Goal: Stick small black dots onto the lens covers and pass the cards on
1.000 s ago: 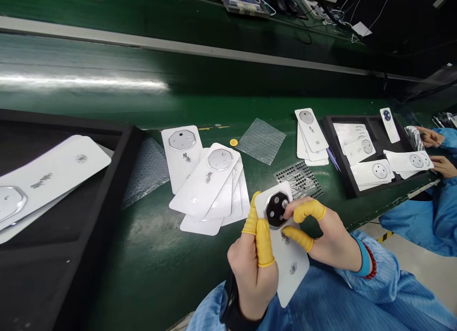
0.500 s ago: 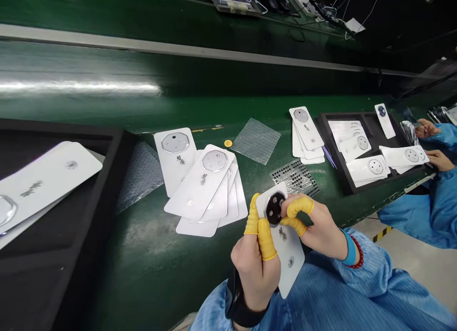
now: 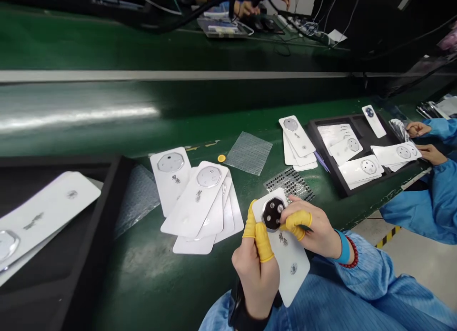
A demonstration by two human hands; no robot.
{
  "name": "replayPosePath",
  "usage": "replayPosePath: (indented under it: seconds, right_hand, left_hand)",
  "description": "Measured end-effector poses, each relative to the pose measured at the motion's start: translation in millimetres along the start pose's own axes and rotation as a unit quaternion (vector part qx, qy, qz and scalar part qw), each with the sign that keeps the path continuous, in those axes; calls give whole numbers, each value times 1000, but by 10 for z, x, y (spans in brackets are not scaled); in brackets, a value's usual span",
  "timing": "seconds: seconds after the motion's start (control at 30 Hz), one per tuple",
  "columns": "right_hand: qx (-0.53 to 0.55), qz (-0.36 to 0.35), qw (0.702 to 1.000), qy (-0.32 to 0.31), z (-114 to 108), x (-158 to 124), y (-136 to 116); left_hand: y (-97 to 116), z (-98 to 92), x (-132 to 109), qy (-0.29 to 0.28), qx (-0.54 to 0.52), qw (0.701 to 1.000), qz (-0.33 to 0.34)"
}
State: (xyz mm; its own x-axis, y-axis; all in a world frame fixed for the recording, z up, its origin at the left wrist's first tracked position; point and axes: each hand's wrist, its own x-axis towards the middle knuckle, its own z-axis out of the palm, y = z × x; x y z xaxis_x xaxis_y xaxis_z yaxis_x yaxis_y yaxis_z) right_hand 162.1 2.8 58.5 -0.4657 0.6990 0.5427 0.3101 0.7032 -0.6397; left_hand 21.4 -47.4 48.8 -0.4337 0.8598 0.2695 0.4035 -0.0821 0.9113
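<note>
LEFT HAND: My left hand [image 3: 255,274], yellow finger cots [image 3: 263,243] on two fingers, grips a white backing card [image 3: 291,262] by its edge, just below the lens piece.
RIGHT HAND: My right hand [image 3: 316,231], fingers curled, pinches from the right a black octagonal camera lens piece [image 3: 272,214] lying on the card; a dark tip by my fingers is too small to identify.
IN HAND: Card and lens piece sit between my hands, close to my body, above the green desk [image 3: 150,269].
LEFT OF MY HANDS: A fanned stack of white cards [image 3: 196,202] bearing silver octagons.
AHEAD OF MY HANDS: A sheet of small black dots [image 3: 289,183] just beyond the card, with clear bubble wrap [image 3: 248,152] farther on.
FAR RIGHT OF MY HANDS: A black foam tray [image 3: 344,188] of cards, beside a co-worker's hands [image 3: 416,129].
</note>
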Motion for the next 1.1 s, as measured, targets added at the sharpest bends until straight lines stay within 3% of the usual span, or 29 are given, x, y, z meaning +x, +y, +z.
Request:
replayPosePath:
  seconds: [0.2, 0.37, 0.63, 0.77, 0.83, 0.97, 1.1]
  right_hand:
    - [-7, 41, 998, 57, -172, -135, 160]
    - [3, 91, 987, 129, -430, -319, 298]
    - [81, 208, 896, 383, -698, -717, 419]
    - [180, 273, 853, 407, -752, -889, 399]
    - [125, 278, 854, 421, -821, -930, 348]
    - [-131, 250, 858, 429, -962, -906, 234]
    - [-180, 210, 885, 375, -957, -819, 207]
  left_hand:
    - [73, 239, 54, -48, -22, 998, -22]
    - [243, 657, 103, -98, -84, 991, -46]
    - [553, 1436, 77, -125, -151, 980, -43]
    - [635, 1598, -10, -166, -169, 970, -53]
    - [629, 1622, -52, -169, -162, 971, -52]
    - [566, 1627, -134, -149, -119, 981, -25]
    - [516, 1619, -211, -139, -67, 988, 23]
